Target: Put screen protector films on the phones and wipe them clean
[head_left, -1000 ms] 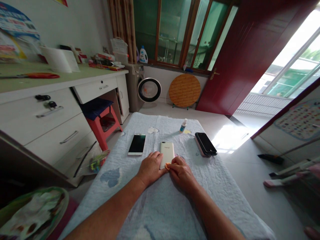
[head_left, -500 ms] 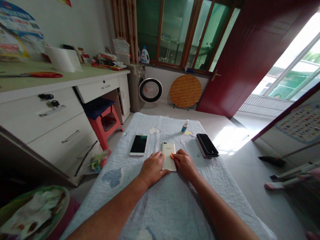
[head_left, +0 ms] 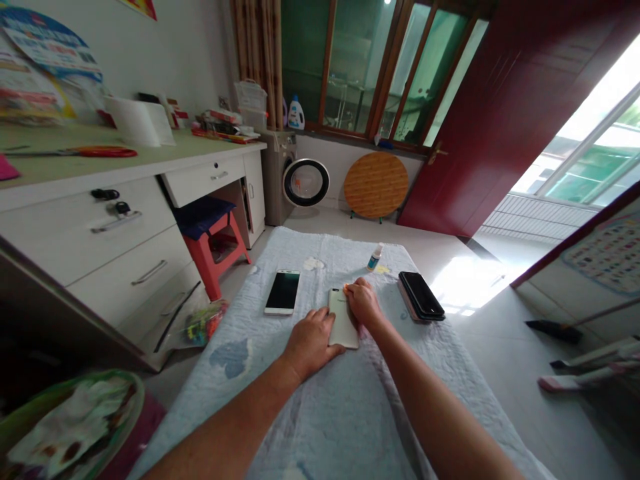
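Note:
A white smartphone (head_left: 342, 321) lies back up on the cloth-covered table, its camera at the far end. My left hand (head_left: 311, 339) grips its left and near edges, thumb along the bottom. At the phone's far right corner, my right hand (head_left: 363, 301) pinches a small orange piece (head_left: 347, 288), mostly covered by the fingers, against the back. Another white phone (head_left: 283, 292) with a dark screen lies to the left. A black phone (head_left: 421, 295) lies at the right on a pinkish case or second device. Farther back stands a small spray bottle (head_left: 375, 257).
A pale blue quilted cloth (head_left: 320, 413) covers the table. At the left are a bin (head_left: 135, 400) full of waste, a red stool (head_left: 215, 250) and a white desk (head_left: 125, 247). Behind stand a washing machine (head_left: 277, 177) with its door open and a round wooden tabletop (head_left: 376, 185).
My right hand has slid the orange piece away from me, from the middle of the phone's right side to its far corner. My left hand still holds the phone.

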A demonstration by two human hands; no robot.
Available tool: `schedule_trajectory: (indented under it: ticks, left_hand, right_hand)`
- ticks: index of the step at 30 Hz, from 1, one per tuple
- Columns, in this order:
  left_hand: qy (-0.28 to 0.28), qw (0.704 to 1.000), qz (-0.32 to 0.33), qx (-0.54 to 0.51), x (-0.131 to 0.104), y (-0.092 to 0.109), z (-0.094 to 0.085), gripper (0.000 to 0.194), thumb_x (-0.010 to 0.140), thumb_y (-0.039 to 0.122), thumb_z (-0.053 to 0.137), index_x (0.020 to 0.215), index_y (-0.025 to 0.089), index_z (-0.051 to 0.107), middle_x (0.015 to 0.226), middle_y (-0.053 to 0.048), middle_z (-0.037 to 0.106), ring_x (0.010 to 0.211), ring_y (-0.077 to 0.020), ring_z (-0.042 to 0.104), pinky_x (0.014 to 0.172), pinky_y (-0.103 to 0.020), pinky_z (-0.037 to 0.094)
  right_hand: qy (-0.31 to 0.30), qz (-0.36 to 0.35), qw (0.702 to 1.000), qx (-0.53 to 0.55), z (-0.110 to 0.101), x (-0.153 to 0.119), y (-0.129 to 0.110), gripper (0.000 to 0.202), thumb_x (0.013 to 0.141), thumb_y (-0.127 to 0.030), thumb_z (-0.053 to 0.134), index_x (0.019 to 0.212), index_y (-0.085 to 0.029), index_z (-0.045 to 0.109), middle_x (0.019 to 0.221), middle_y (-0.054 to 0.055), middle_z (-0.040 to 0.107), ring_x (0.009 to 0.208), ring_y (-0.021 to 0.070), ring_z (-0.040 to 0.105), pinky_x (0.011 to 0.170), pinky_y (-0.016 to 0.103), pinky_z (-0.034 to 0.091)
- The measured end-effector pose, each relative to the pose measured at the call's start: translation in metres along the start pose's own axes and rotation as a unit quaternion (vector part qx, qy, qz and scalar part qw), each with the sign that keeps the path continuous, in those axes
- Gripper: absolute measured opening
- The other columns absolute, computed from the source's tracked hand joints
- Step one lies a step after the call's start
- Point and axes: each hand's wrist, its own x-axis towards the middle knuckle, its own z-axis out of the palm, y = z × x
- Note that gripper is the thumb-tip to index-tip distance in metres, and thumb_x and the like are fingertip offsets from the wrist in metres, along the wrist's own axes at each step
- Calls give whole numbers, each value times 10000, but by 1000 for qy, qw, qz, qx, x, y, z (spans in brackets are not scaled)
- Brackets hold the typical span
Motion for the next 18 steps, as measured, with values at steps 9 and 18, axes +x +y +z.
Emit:
schedule_trajectory:
  ticks: [9, 18]
  left_hand:
    - [10, 1000, -6, -5, 0, -1, 2, 625, 745, 532, 685, 1235, 164, 565, 1247, -133, 589, 1151, -324, 526, 1002, -414, 420]
    - [21, 1000, -12, 10, 0, 2, 2, 542, 726, 489, 705, 1150, 167, 606, 1214, -122, 597, 1115, -310, 532, 991, -396, 418]
  right_hand:
    - [-60, -80, 992, -72, 19, 21, -32, 280, 946, -204, 450, 858, -174, 714, 909, 109, 616, 877, 202, 525, 801, 312, 349]
    - [-74, -57, 993, -75, 10, 18, -10, 279, 938, -171, 449, 846, -173, 712, 892, 102, 639, 897, 194, 533, 802, 299, 341]
